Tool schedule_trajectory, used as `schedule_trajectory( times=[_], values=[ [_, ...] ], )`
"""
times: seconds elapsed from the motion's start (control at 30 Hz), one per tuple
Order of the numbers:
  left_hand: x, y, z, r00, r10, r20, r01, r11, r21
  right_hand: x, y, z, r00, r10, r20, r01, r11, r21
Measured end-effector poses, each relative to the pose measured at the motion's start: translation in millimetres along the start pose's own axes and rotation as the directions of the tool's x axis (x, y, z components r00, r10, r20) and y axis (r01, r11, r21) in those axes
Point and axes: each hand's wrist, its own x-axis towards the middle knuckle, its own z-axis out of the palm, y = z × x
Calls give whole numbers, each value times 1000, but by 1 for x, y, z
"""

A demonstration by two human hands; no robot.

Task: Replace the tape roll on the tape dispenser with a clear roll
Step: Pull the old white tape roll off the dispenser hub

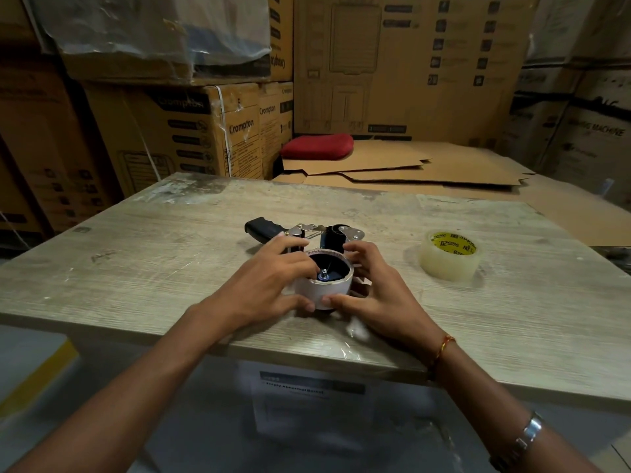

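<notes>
While both hands' fingers (309,303) clasp its spent core (322,290), tape dispenser (307,233) flat, handle far-left.

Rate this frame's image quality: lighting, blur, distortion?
Head view: dim warm light, with the table brighter than the dark box stacks behind; wide-angle bending at the edges stretches both forearms; the core between the left hand and right hand is sharp, while the clear roll shows mild glare.

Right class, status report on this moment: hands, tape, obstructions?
Both hands gripping empty core on dispenser. Clear roll waiting right. Nothing blocking.
</notes>
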Motion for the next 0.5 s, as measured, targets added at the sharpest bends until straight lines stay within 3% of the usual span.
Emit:
schedule_trajectory(
  times=[0.3,0.4,0.5],
  values=[
    [6,4,-6,1000,29,-8,-28,999,36,3,5,-1,1000,7,-7,-7,1000,10],
    [6,5,-8,1000,16,-13,-15,999,50,5,3,-4,999,27,47,-29,999,33],
    [5,8,-12,1000,-9,-7,9,998,63,5,-2,-8,994,-68,88,81,983,-163]
  ],
)
